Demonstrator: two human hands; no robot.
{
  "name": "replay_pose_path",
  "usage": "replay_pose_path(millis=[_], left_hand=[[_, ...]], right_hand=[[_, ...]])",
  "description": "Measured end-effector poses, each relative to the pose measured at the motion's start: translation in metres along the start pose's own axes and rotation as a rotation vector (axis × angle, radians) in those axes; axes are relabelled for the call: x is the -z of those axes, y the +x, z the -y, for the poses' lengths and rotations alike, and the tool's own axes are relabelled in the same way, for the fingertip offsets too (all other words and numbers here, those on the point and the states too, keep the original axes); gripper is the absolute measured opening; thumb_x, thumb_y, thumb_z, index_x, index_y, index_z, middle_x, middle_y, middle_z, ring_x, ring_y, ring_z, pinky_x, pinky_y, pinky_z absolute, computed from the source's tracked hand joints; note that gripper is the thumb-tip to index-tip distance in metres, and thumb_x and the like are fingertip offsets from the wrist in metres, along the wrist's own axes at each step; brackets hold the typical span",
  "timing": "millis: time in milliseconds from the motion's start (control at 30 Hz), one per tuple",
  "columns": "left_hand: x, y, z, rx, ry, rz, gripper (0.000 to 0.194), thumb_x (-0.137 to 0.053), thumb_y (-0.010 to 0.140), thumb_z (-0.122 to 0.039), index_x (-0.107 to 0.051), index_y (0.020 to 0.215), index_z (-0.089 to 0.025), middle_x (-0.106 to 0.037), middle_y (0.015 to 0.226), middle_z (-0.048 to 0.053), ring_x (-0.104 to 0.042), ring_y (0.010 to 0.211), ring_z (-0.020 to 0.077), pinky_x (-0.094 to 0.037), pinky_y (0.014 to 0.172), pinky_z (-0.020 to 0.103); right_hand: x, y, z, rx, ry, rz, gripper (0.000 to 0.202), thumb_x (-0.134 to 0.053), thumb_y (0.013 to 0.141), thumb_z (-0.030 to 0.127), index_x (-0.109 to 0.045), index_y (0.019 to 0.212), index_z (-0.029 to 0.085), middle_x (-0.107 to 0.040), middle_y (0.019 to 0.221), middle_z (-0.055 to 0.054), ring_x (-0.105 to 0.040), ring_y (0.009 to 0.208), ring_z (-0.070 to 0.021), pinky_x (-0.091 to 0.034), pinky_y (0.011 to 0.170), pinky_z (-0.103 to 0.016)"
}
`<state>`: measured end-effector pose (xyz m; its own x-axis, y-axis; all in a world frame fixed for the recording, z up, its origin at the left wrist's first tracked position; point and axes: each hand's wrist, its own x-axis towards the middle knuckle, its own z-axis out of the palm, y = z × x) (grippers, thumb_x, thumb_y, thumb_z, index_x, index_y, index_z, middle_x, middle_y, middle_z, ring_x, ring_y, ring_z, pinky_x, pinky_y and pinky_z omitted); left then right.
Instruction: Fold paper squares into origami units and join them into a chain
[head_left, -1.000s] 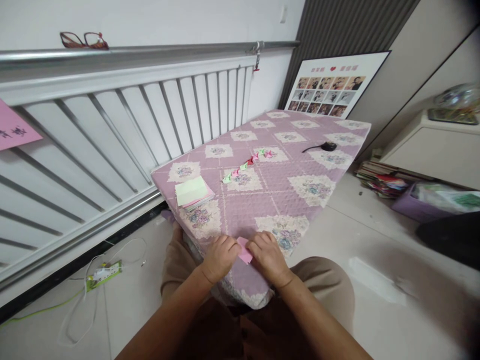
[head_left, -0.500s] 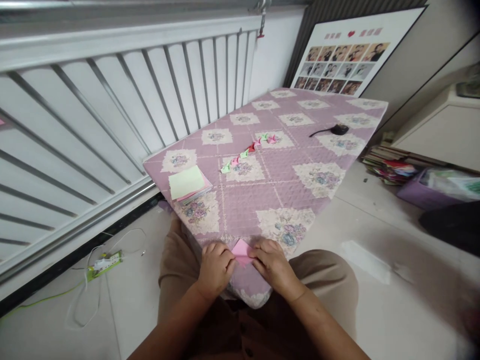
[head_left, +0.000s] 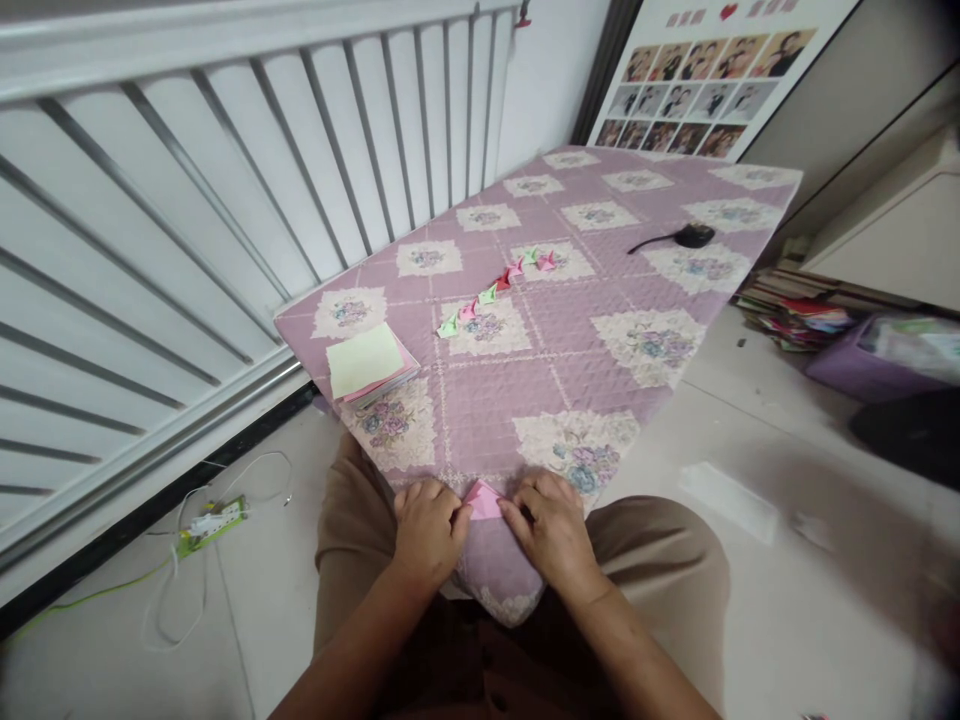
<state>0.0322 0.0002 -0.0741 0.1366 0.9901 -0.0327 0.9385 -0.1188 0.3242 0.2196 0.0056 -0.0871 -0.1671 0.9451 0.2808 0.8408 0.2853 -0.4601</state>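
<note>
A small pink paper (head_left: 484,498), folded to a triangle with its point away from me, lies at the near corner of the cloth-covered table (head_left: 491,440). My left hand (head_left: 429,530) pinches its left end between thumb and curled fingers. At its right end my right hand (head_left: 551,525) does the same. Farther up the table runs a slanting row of several small folded pieces (head_left: 488,294) in green, pink and red. On the left side sits a stack of square paper sheets (head_left: 367,362), pale yellow-green on top.
A black ladle-like object (head_left: 694,235) lies at the table's far right. A white radiator (head_left: 360,130) borders the left side. On the floor are a power strip (head_left: 214,524) with cables and a purple bin (head_left: 855,358). A photo board (head_left: 690,90) leans behind.
The pink paper's lower part has been folded up, so only a triangle with a straight near edge shows. Both hands still hold its ends. The camera view has shifted slightly.
</note>
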Motion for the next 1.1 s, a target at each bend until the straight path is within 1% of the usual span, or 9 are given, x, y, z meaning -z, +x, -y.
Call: replay_pose_path(millis=[200, 367, 433, 500, 600, 700, 800, 933, 1100], left_hand=[[0.004, 0.006, -0.002, -0.023, 0.060, 0.014, 0.023, -0.055, 0.088, -0.036, -0.060, 0.071, -0.021, -0.061, 0.084, 0.001, -0.053, 0.089, 0.0217, -0.031, 0.080, 0.037], [0.003, 0.006, 0.000, -0.031, 0.073, -0.005, 0.021, -0.057, 0.087, -0.035, -0.058, 0.071, -0.021, -0.061, 0.083, 0.001, -0.053, 0.087, 0.0215, -0.031, 0.080, 0.037], [0.001, 0.006, 0.001, -0.037, 0.067, -0.017, 0.018, -0.058, 0.087, -0.034, -0.057, 0.074, -0.021, -0.061, 0.083, 0.001, -0.053, 0.087, 0.0214, -0.031, 0.080, 0.037], [0.000, 0.005, 0.002, -0.041, 0.067, -0.024, 0.017, -0.058, 0.087, -0.033, -0.057, 0.075, -0.021, -0.061, 0.083, 0.000, -0.052, 0.088, 0.0215, -0.031, 0.079, 0.037], [-0.002, 0.005, 0.003, -0.048, 0.071, -0.026, 0.017, -0.058, 0.087, -0.034, -0.057, 0.076, -0.022, -0.060, 0.084, 0.000, -0.052, 0.088, 0.0216, -0.031, 0.079, 0.037], [-0.003, 0.005, 0.004, -0.058, 0.070, -0.032, 0.016, -0.057, 0.088, -0.034, -0.057, 0.077, -0.022, -0.060, 0.085, 0.001, -0.051, 0.088, 0.0215, -0.031, 0.080, 0.037], [-0.003, 0.004, 0.005, -0.066, 0.073, -0.044, 0.015, -0.055, 0.088, -0.032, -0.057, 0.078, -0.022, -0.060, 0.085, 0.001, -0.051, 0.088, 0.0215, -0.031, 0.079, 0.037], [-0.003, 0.003, 0.006, -0.081, 0.066, -0.061, 0.016, -0.055, 0.089, -0.033, -0.057, 0.077, -0.022, -0.060, 0.084, 0.001, -0.051, 0.087, 0.0215, -0.031, 0.080, 0.037], [-0.003, 0.000, 0.008, -0.091, 0.043, -0.071, 0.014, -0.057, 0.087, -0.032, -0.059, 0.077, -0.022, -0.060, 0.085, 0.001, -0.051, 0.089, 0.0213, -0.032, 0.082, 0.038]], right_hand=[[-0.002, 0.002, 0.003, -0.036, -0.054, -0.012, 0.030, -0.058, 0.086, 0.039, -0.056, 0.063, 0.020, -0.053, 0.075, -0.004, -0.048, 0.083, -0.0209, -0.034, 0.078, -0.034], [-0.006, 0.002, 0.002, -0.071, -0.096, -0.002, 0.029, -0.061, 0.084, 0.040, -0.056, 0.064, 0.020, -0.055, 0.075, -0.004, -0.049, 0.084, -0.0215, -0.034, 0.078, -0.035], [-0.008, 0.002, 0.000, -0.069, -0.095, -0.027, 0.022, -0.060, 0.085, 0.038, -0.061, 0.071, 0.021, -0.058, 0.079, -0.004, -0.050, 0.086, -0.0222, -0.035, 0.079, -0.036], [-0.008, 0.000, -0.002, -0.031, -0.080, -0.079, 0.017, -0.057, 0.088, 0.034, -0.065, 0.084, 0.020, -0.062, 0.087, -0.006, -0.052, 0.090, -0.0232, -0.036, 0.081, -0.037], [-0.004, -0.005, 0.003, 0.094, -0.058, -0.125, 0.021, -0.051, 0.092, 0.029, -0.066, 0.103, 0.020, -0.066, 0.102, -0.008, -0.053, 0.101, -0.0242, -0.036, 0.088, -0.039], [-0.002, -0.014, 0.015, 0.266, -0.051, -0.061, 0.028, -0.047, 0.094, 0.026, -0.061, 0.118, 0.022, -0.066, 0.115, -0.006, -0.053, 0.111, -0.0225, -0.032, 0.098, -0.042], [-0.005, -0.022, 0.025, 0.391, -0.063, 0.005, 0.032, -0.045, 0.095, 0.025, -0.057, 0.123, 0.020, -0.062, 0.126, -0.005, -0.048, 0.122, -0.0224, -0.025, 0.106, -0.045], [-0.010, -0.026, 0.025, 0.409, -0.125, 0.078, 0.034, -0.047, 0.094, 0.029, -0.057, 0.124, 0.017, -0.057, 0.132, -0.007, -0.044, 0.128, -0.0238, -0.022, 0.108, -0.046], [-0.009, -0.024, 0.022, 0.375, -0.171, 0.137, 0.040, -0.048, 0.093, 0.035, -0.053, 0.129, 0.018, -0.053, 0.136, -0.007, -0.046, 0.127, -0.0241, -0.022, 0.108, -0.047]])
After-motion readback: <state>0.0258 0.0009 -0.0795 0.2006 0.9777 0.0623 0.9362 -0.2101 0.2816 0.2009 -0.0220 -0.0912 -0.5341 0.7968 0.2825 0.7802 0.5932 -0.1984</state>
